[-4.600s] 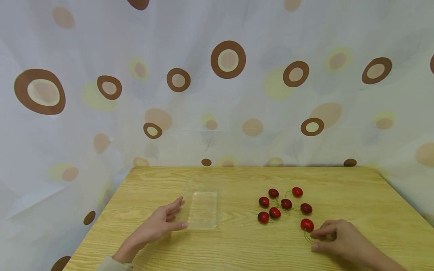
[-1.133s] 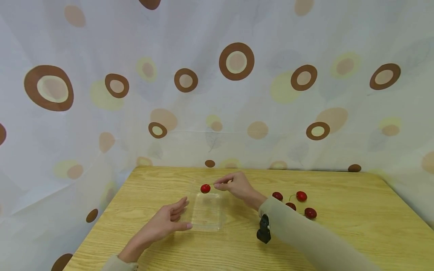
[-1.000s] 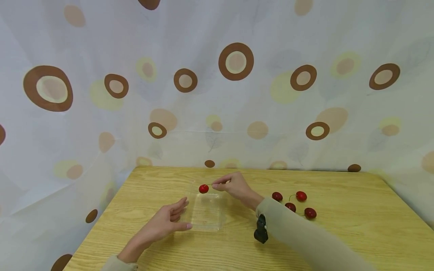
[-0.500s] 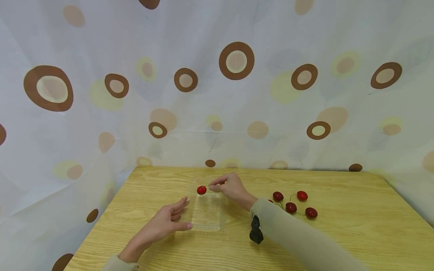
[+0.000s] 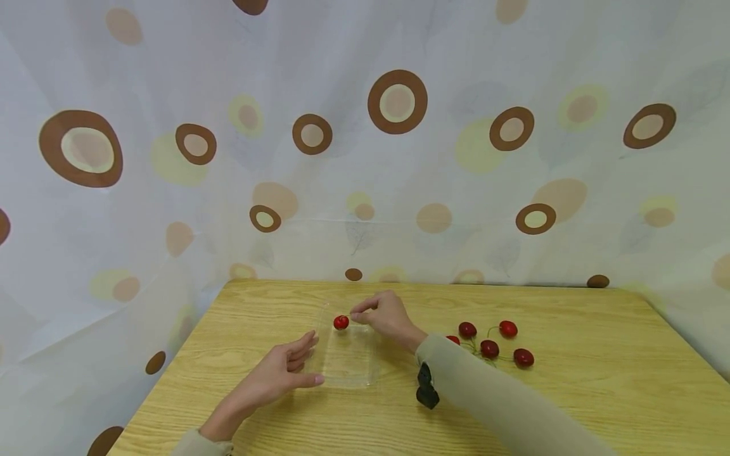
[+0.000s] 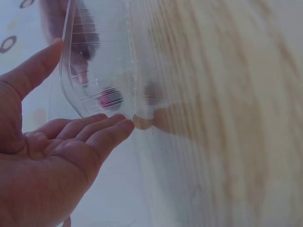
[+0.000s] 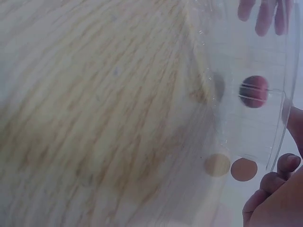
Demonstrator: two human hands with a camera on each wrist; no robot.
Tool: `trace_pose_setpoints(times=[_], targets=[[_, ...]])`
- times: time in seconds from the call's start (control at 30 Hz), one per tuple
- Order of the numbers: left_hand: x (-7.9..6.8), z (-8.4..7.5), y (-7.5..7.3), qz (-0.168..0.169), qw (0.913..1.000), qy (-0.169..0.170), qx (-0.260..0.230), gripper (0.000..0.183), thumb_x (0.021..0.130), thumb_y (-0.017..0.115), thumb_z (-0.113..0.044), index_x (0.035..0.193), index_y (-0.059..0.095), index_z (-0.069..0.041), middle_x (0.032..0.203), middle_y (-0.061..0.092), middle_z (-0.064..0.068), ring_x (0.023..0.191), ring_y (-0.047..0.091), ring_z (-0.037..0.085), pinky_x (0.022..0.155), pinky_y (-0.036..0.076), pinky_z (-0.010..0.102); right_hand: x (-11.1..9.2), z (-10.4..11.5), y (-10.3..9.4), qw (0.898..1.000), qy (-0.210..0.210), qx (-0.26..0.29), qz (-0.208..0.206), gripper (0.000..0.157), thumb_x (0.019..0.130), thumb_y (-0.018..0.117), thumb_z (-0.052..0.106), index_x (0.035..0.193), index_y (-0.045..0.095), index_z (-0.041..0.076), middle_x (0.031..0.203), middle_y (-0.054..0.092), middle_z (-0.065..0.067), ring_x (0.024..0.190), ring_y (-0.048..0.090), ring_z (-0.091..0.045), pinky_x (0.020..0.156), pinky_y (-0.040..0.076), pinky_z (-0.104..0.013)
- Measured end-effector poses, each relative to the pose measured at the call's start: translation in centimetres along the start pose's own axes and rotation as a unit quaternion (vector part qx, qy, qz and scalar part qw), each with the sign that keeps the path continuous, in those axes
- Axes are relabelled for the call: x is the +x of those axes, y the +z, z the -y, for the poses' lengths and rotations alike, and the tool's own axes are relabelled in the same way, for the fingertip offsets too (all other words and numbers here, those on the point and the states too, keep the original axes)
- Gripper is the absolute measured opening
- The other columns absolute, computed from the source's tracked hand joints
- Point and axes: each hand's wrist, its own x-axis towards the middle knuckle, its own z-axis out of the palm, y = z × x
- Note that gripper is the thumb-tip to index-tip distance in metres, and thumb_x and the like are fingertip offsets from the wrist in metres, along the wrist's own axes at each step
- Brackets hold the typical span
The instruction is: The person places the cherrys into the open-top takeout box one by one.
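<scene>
A clear plastic box point(image 5: 349, 358) stands on the table. My left hand point(image 5: 274, 378) is at its left side, fingers straight and spread from the thumb; the left wrist view shows the fingertips point(image 6: 124, 126) right at the box wall. With thumb and index finger, my right hand point(image 5: 388, 318) pinches the thin stem of a red cherry point(image 5: 341, 322) at the far end of the box. Seen through the transparent wall in the right wrist view, the cherry point(image 7: 254, 91) hangs inside the box outline. Parts of the right hand point(image 7: 279, 194) show at the lower right there.
Several dark red cherries with green stems, one of them a cherry point(image 5: 523, 358) at the right, lie on the wooden table point(image 5: 593, 380). My right sleeve point(image 5: 490, 392) with a black wrist device point(image 5: 427, 387) passes in front of them. A patterned curtain point(image 5: 445, 190) hangs behind the table.
Over several seconds my right hand has carried a cherry from the right side leftward to the box. In the last second it moved slightly left and the cherry sank lower. The left hand stays put.
</scene>
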Motion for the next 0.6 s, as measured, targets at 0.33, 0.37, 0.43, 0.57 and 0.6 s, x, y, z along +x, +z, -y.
trace_pose_setpoints(times=[0.33,0.37,0.43,0.57,0.6], targets=[[0.0,0.1,0.0,0.001,1.0,0.002,-0.003,0.09,0.099,0.078,-0.019,0.165,0.021,0.005,0.166,0.029,0.027,0.15,0.032,0.049,0.119,0.035,0.057,-0.9,0.0,-2.3,0.999,-0.014,0.022,0.019,0.017,0.096,0.08,0.01,0.111,0.083,0.004,0.126,0.071,-0.012,0.129,0.058,-0.038,0.109,0.05,-0.055],[0.0,0.1,0.0,0.002,1.0,0.001,-0.004,0.09,0.099,0.078,-0.019,0.165,0.02,0.004,0.166,0.029,0.027,0.15,0.032,0.048,0.119,0.035,0.056,-1.0,0.1,-2.8,0.999,-0.014,0.027,0.017,0.017,0.096,0.08,0.011,0.111,0.084,0.004,0.129,0.07,-0.013,0.131,0.057,-0.039,0.109,0.049,-0.055],[0.0,0.0,0.0,0.004,1.0,0.001,-0.005,0.09,0.099,0.077,-0.019,0.165,0.02,0.004,0.167,0.028,0.027,0.15,0.031,0.048,0.119,0.035,0.056,-1.3,0.3,-4.1,0.999,-0.008,0.035,0.014,0.017,0.096,0.079,0.011,0.111,0.084,0.005,0.131,0.068,-0.014,0.132,0.056,-0.039,0.111,0.048,-0.054],[-0.1,-0.1,0.0,0.005,1.0,-0.001,-0.004,0.091,0.099,0.078,-0.019,0.165,0.019,0.005,0.167,0.028,0.027,0.15,0.031,0.048,0.119,0.035,0.057,-1.7,0.0,-7.4,1.0,-0.016,0.02,0.006,0.018,0.097,0.079,0.015,0.112,0.084,0.006,0.117,0.07,-0.012,0.121,0.061,-0.036,0.11,0.048,-0.055],[-0.1,-0.1,0.0,0.004,1.0,-0.002,-0.003,0.092,0.099,0.078,-0.019,0.165,0.019,0.005,0.167,0.029,0.027,0.15,0.032,0.048,0.119,0.035,0.057,-1.8,-0.3,-8.2,1.0,-0.023,0.012,0.004,0.019,0.098,0.079,0.015,0.113,0.083,0.006,0.113,0.07,-0.011,0.117,0.062,-0.035,0.109,0.049,-0.056]])
